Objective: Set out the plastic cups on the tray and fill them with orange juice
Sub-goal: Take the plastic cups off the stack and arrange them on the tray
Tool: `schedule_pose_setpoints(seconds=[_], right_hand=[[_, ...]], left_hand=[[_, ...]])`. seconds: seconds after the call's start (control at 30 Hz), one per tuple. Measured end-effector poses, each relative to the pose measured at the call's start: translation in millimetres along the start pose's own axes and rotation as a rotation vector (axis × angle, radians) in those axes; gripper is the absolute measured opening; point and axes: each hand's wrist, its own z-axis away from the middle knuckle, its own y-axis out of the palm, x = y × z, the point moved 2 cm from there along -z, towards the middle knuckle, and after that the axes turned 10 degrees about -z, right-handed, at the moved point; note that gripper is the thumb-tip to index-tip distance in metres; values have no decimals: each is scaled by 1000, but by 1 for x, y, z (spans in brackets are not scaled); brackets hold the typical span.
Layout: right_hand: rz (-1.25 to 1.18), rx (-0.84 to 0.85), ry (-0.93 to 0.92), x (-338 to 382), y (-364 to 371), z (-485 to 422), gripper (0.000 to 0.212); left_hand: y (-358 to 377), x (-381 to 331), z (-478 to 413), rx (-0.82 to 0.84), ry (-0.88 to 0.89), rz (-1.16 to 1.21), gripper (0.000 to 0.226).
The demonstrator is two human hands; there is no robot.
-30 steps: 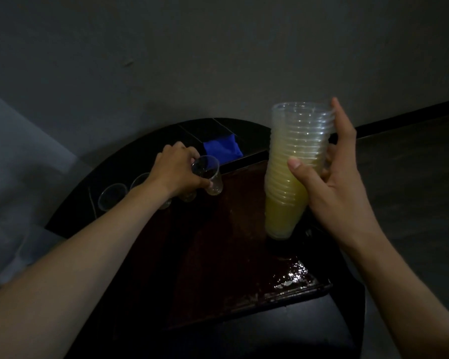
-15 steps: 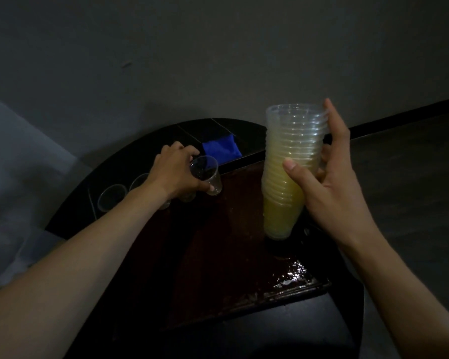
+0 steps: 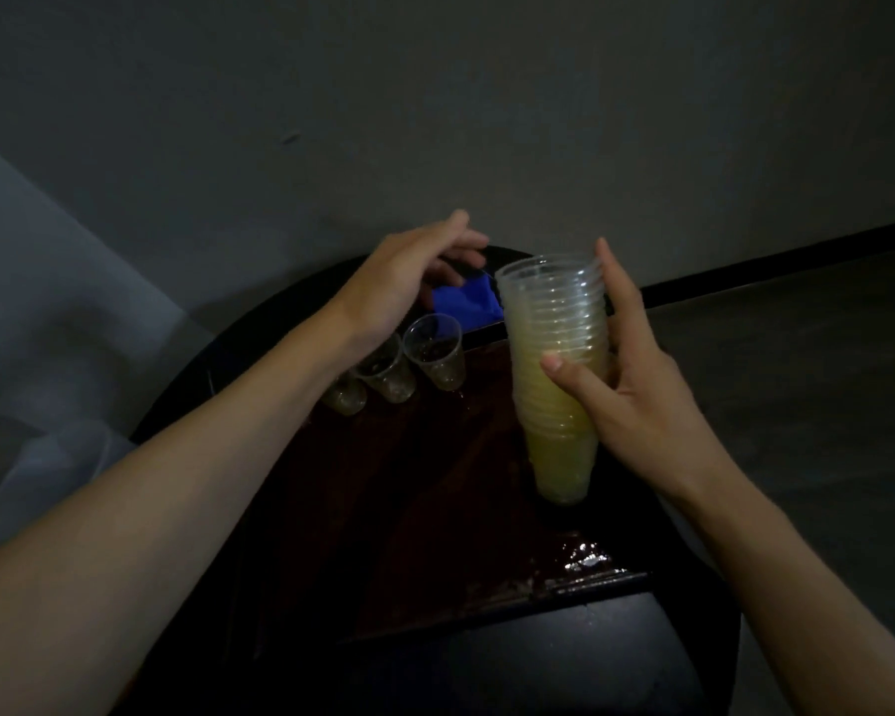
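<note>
**Q:** Start on your left. What could go wrong there?

**Me:** My left hand (image 3: 409, 281) hangs open and empty, fingers loose, above the set-out cups (image 3: 435, 351). I count three in a row at the far edge of the tray (image 3: 425, 509). My forearm passes right over them. They look light, so if my wrist drops as I reach across, I expect I'd knock them over.

**Q:** And the middle?

**Me:** The blue cloth (image 3: 468, 304) lies behind the row on the table (image 3: 538, 674), out of harm's way. The worry is the stack of cups (image 3: 554, 354). It leans, and I can't tell whether its base rests on the tray. The cups nest tightly, so pulling the top one may drag a second out with it. Its lower part looks yellow, and I can't tell if that is liquid. A wet patch (image 3: 585, 560) also glints near the tray's front edge, and a cup set there could slide.

**Q:** The right side?

**Me:** My right hand (image 3: 636, 400) grips the stack, thumb across the front and fingers behind. If I squeeze too hard the thin walls may buckle, and if I hold too softly the stack may slip when I tug the top cup.
</note>
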Motion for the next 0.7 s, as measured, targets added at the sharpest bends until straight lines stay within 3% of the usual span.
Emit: schedule_pose_setpoints(seconds=[0.13, 0.4, 0.7], right_hand=[[28, 44, -7, -4, 6, -1, 90], [15, 87, 17, -6, 6, -3, 88], [27, 99, 15, -3, 7, -2, 88]], left_hand=[[13, -26, 3, 150, 147, -90, 39], [4, -39, -3, 211, 186, -333, 61], [2, -35, -4, 219, 176, -266, 60]])
